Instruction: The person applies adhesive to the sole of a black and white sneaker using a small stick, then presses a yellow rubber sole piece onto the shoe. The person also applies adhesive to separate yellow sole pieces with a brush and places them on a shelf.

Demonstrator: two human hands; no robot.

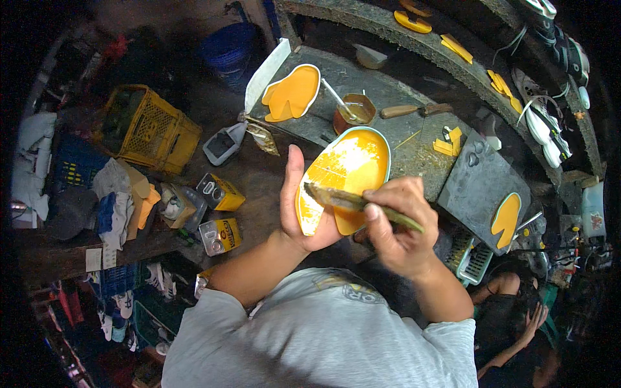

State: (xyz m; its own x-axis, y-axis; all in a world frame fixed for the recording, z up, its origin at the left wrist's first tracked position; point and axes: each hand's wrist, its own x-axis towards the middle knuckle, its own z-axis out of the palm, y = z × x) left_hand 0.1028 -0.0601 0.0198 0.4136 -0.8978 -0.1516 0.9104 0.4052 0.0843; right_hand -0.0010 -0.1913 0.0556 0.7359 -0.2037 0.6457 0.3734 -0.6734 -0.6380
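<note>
My left hand [293,200] supports a yellow-orange, horseshoe-shaped shoe upper piece [365,174] with a pale edge, palm beneath and thumb along its left side. Much of its surface shines wet. A flat brush [343,198] is gripped in my right hand [404,216], its dark bristles over the piece's left arm. Beyond the piece, an amber pot of liquid [354,113] stands on the bench with a pale stick leaning in it. A similar yellow piece [294,94] lies to the pot's left. To its right rests a wooden-handled tool [401,111].
On the right, a dark slab [479,171] carries another yellow piece [506,216]; yellow scraps [446,143] lie beside it. A shelf [381,39] with shoes curves behind. Metal cans [223,193] and a yellow crate [152,129] stand left. Another person [511,323] is at lower right.
</note>
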